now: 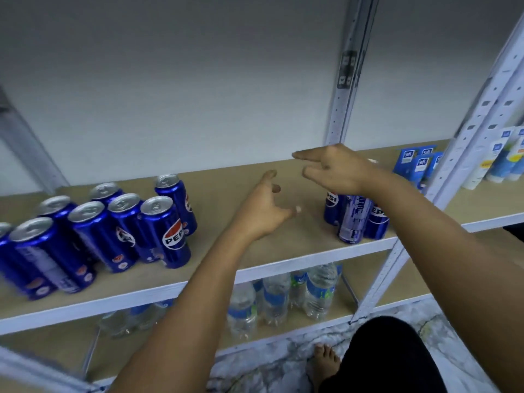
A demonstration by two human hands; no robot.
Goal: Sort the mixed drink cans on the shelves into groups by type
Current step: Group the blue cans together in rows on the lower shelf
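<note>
On the upper shelf (pixel 226 268) a left-hand cluster holds about nine blue Pepsi cans (pixel 167 231), though the ones at the frame's edge blur together, and a second group (pixel 354 217) under the right forearm shows three cans, two Pepsi and one paler blue of another kind. The lower shelf (pixel 382 282) carries roughly six clear water bottles (pixel 276 299) with blue labels. Four blue Soft boxes (pixel 416 165) stand at the upper shelf's far right, and two hands (pixel 266 205) are in view.

"PEPSI" on blue cans (pixel 167 231)
</note>
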